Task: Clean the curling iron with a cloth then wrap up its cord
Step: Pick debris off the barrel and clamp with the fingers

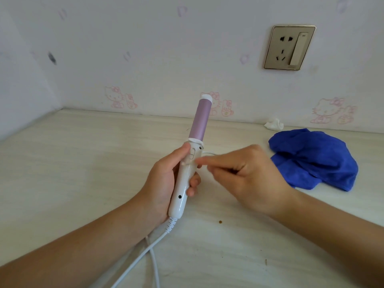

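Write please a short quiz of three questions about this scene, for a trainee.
1. True or false: the blue cloth lies on the table, and no hand touches it.
2. Which hand grips the curling iron by its white handle? A) left B) right
3. Fill in: ___ is plugged into the wall socket.
Key: 1 true; 2 A, the left hand; 3 nothing.

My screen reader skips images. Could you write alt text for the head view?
A left hand grips a curling iron by its white handle, barrel up, above a table. The right hand hovers beside it. A blue cloth lies at right.
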`<state>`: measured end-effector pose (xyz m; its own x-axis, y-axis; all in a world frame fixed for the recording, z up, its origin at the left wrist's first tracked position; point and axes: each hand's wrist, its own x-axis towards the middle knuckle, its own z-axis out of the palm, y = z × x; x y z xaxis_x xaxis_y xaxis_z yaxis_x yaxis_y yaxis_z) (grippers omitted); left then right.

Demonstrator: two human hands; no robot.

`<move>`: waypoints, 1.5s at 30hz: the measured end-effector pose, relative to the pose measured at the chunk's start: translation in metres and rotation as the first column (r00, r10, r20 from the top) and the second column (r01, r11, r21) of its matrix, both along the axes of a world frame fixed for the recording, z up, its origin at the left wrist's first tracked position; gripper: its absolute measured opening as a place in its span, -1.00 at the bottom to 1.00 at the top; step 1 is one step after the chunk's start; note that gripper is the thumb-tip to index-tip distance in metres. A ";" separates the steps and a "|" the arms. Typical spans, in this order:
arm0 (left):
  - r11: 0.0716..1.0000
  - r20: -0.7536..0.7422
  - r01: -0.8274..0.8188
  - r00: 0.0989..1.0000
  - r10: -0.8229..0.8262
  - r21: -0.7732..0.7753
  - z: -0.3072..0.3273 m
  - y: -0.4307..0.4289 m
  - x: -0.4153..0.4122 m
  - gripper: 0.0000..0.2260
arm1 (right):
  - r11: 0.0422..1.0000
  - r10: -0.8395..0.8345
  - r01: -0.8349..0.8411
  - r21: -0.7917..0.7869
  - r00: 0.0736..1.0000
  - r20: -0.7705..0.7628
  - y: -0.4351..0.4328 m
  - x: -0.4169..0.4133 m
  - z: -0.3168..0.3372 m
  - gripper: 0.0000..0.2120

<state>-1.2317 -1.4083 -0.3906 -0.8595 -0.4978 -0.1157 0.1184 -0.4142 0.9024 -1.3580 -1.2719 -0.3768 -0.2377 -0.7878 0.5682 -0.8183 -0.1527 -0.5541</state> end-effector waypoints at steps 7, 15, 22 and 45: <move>0.999 -0.006 0.003 1.000 -0.003 0.039 -0.001 -0.001 0.000 -0.66 | 0.999 0.049 -0.049 0.024 0.999 -0.013 0.001 0.001 -0.002 -0.63; 0.999 -0.017 0.010 1.000 -0.009 0.052 -0.003 -0.002 -0.001 -0.61 | 1.000 0.015 -0.015 0.003 1.000 -0.002 0.002 -0.001 0.000 -0.66; 0.998 -0.021 0.034 0.999 -0.033 0.053 -0.004 -0.003 0.000 -0.62 | 0.991 -0.090 0.091 -0.099 0.996 0.020 -0.002 -0.008 0.000 -0.66; 0.999 -0.018 0.031 0.999 -0.031 -0.043 0.000 -0.003 0.000 -0.71 | 0.999 -0.006 0.007 -0.035 1.000 0.029 0.001 -0.003 -0.003 -0.63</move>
<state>-1.2315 -1.4113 -0.3902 -0.8765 -0.4750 -0.0787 0.1230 -0.3789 0.9172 -1.3611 -1.2712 -0.3801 -0.2596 -0.7656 0.5886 -0.8030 -0.1675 -0.5720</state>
